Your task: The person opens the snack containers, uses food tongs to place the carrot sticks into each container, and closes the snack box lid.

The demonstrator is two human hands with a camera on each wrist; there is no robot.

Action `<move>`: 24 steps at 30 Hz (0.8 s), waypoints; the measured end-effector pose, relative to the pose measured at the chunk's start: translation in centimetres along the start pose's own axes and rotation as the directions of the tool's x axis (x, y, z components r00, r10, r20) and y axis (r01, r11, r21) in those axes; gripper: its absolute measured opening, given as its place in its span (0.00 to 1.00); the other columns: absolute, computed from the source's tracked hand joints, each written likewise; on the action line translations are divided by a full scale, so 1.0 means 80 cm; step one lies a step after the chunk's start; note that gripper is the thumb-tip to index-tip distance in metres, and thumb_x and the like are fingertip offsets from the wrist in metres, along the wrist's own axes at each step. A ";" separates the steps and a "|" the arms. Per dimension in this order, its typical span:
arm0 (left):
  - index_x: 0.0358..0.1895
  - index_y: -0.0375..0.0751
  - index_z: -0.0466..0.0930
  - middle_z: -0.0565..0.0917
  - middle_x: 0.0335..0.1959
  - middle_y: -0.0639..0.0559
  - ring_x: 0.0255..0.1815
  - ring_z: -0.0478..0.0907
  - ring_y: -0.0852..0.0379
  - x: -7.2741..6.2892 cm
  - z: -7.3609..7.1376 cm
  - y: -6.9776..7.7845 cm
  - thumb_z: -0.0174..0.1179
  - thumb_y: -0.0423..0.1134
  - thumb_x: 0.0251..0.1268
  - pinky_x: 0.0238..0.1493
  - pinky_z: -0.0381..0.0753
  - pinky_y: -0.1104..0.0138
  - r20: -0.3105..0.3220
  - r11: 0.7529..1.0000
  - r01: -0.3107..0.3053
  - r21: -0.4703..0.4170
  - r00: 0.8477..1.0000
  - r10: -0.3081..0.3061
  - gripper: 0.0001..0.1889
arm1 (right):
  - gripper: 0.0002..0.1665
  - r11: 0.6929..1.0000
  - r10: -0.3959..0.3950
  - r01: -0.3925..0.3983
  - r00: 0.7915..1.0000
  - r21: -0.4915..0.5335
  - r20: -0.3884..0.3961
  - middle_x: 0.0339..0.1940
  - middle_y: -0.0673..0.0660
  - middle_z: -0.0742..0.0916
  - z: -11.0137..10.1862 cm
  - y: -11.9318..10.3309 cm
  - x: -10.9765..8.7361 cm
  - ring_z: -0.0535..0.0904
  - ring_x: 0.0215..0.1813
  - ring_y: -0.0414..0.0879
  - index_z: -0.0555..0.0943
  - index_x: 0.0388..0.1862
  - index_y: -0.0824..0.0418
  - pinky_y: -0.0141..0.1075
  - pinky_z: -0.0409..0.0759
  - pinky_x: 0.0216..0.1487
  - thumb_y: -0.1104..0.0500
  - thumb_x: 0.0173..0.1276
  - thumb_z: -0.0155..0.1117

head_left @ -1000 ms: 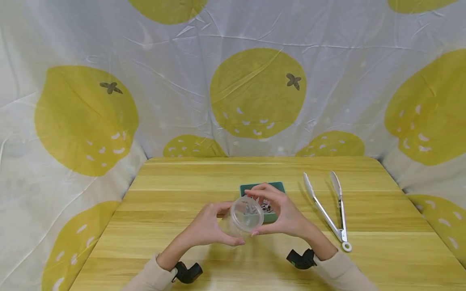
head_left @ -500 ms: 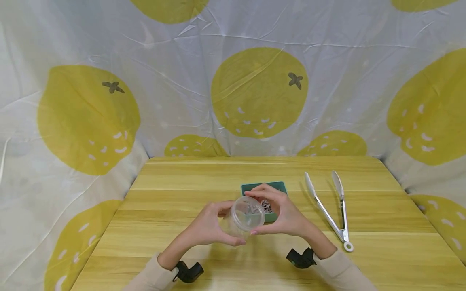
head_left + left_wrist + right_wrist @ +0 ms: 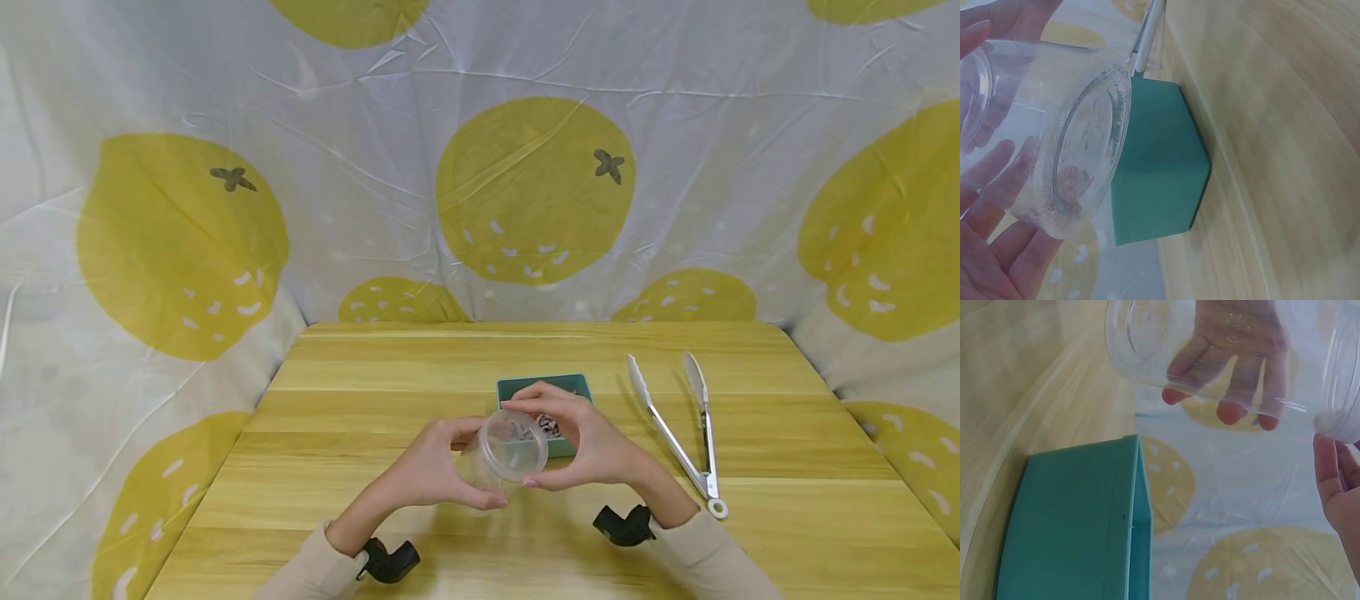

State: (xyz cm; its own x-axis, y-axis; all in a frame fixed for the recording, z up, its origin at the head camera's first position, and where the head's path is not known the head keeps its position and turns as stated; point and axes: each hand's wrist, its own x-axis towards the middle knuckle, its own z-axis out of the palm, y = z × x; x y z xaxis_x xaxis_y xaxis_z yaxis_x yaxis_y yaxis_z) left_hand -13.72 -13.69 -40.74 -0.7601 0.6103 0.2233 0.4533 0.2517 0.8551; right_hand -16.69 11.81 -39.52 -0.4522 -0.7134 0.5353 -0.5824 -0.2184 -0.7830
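A clear plastic jar is held tilted above the table, its round, slightly cloudy top end facing up and to the right. My left hand grips the body, thumb in front and fingers behind. At the top end, my right hand holds the ringed rim between thumb and fingers. Whether that ring is a separate lid is hard to tell. Through the wall in the left wrist view, the jar appears to have nothing inside. Behind the hands stands a green box, partly hidden by the right hand.
Greyish shredded pieces lie in the green box. Metal tongs with pale tips lie spread on the wooden table to the right. A lemon-print cloth hangs behind and at both sides.
The right hand has shifted slightly right and down at the jar's top end, and the jar's top has moved a little with it. The left hand keeps its grip nearly unmoved.
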 end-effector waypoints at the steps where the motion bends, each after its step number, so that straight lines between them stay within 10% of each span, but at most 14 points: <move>1: 0.62 0.52 0.79 0.86 0.51 0.52 0.53 0.83 0.51 0.000 0.000 0.000 0.81 0.48 0.44 0.57 0.80 0.62 0.002 1.000 0.000 -0.002 1.000 0.000 0.36 | 0.45 1.000 0.003 -0.003 1.000 0.001 0.005 0.62 0.65 0.73 0.000 0.000 0.000 0.72 0.59 0.63 0.69 0.69 0.74 0.45 0.80 0.57 0.70 0.52 0.79; 24: 0.61 0.52 0.80 0.85 0.51 0.58 0.53 0.83 0.56 -0.004 -0.001 -0.005 0.81 0.47 0.45 0.56 0.80 0.62 -0.019 1.000 0.010 -0.012 1.000 -0.010 0.35 | 0.46 0.995 0.083 -0.093 0.982 -0.049 -0.171 0.58 0.61 0.75 0.022 -0.003 -0.003 0.74 0.57 0.57 0.74 0.67 0.64 0.41 0.80 0.56 0.65 0.48 0.84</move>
State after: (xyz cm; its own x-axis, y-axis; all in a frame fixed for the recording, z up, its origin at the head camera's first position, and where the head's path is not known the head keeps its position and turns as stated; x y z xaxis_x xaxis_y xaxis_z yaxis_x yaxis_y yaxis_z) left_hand -13.67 -14.01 -41.12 -0.7733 0.5935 0.2231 0.4400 0.2490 0.8628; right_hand -15.27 10.83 -40.03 -0.6076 -0.6050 0.5147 -0.5702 -0.1188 -0.8128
